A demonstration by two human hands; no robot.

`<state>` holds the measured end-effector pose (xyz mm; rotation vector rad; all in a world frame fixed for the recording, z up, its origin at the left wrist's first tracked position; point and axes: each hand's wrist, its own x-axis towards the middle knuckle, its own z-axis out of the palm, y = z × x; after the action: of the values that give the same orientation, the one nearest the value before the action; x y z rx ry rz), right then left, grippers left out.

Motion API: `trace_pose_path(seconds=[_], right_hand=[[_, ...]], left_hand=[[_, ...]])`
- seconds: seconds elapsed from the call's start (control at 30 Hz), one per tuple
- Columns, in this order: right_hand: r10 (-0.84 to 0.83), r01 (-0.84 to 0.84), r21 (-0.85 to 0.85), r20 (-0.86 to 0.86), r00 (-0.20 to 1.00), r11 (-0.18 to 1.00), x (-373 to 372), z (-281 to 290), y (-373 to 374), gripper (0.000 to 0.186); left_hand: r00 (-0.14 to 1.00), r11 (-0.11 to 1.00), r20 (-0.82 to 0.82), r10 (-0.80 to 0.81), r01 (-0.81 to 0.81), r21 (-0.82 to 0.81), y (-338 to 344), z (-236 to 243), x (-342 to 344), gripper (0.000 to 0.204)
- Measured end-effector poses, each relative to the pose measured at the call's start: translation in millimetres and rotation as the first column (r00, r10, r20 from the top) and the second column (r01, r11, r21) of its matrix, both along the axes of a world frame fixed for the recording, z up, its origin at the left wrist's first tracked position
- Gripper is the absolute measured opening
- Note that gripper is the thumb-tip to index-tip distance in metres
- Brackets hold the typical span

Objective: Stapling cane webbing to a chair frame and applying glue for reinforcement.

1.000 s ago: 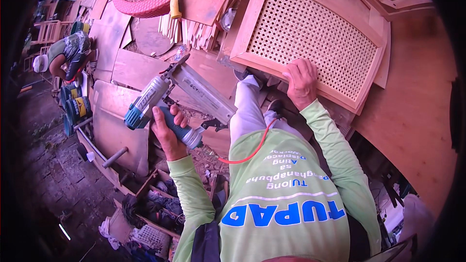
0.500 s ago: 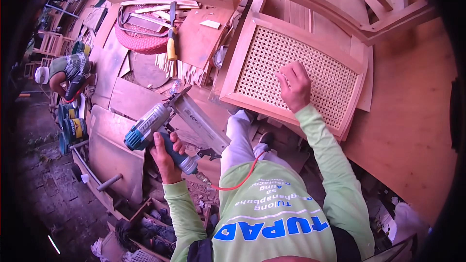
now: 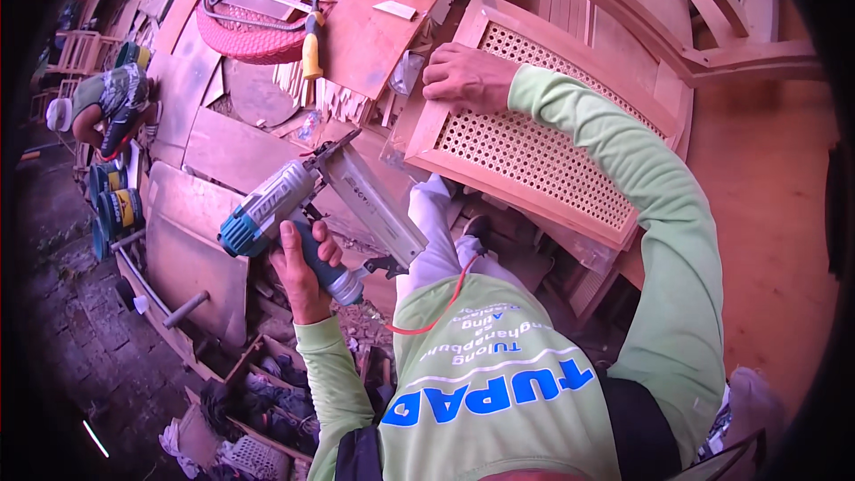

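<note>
My left hand [image 3: 310,263] grips the handle of a silver-and-teal pneumatic nail gun [image 3: 267,209], whose long magazine angles down to the right; a red hose runs from its lower end across my green shirt. My right hand [image 3: 463,76] has its fingers curled over the left rail of a wooden frame with woven cane mesh [image 3: 552,160], at the rail's upper part. The panel lies tilted on stacked boards, with a curved wooden chair-like frame [image 3: 614,0] above it. My right sleeve crosses part of the mesh.
A red tire [image 3: 232,36], yellow-handled tool [image 3: 313,56] and wood scraps lie on boards. A crouching person [image 3: 111,102] works at far left beside dark buckets [image 3: 120,212]. A wheeled cart [image 3: 191,258] and wooden crates [image 3: 267,401] are lower left; a plywood sheet [image 3: 766,240] is at right.
My right hand has moved up and left from the panel's lower edge, across the mesh, onto its left rail. The nail gun stays in my left hand; the whole view has shifted slightly.
</note>
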<state>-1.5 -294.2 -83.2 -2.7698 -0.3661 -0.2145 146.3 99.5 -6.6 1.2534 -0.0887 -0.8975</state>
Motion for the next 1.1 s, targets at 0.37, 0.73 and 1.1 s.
trace_pose_path(seconds=[0.37, 0.73, 1.1], right_hand=[[0.068, -0.060, -0.057, 0.147, 0.987, 0.997, 5, -21, -7, 0.029], [-0.014, 0.019, -0.060, 0.077, 0.997, 0.998, -3, -11, 8, 0.029], [-0.874, 0.891, 0.244, 0.408, 0.265, 0.384, -133, 16, -14, 0.046]], left_hand=[[0.999, 0.999, 0.026, 0.033, -0.034, 0.041, 2, -2, 1, 0.038], [1.000, 0.999, 0.025, -0.012, 0.011, 0.038, -3, 4, -3, 0.038], [0.976, 0.973, 0.140, -0.165, 0.138, 0.185, -15, 28, 0, 0.024]])
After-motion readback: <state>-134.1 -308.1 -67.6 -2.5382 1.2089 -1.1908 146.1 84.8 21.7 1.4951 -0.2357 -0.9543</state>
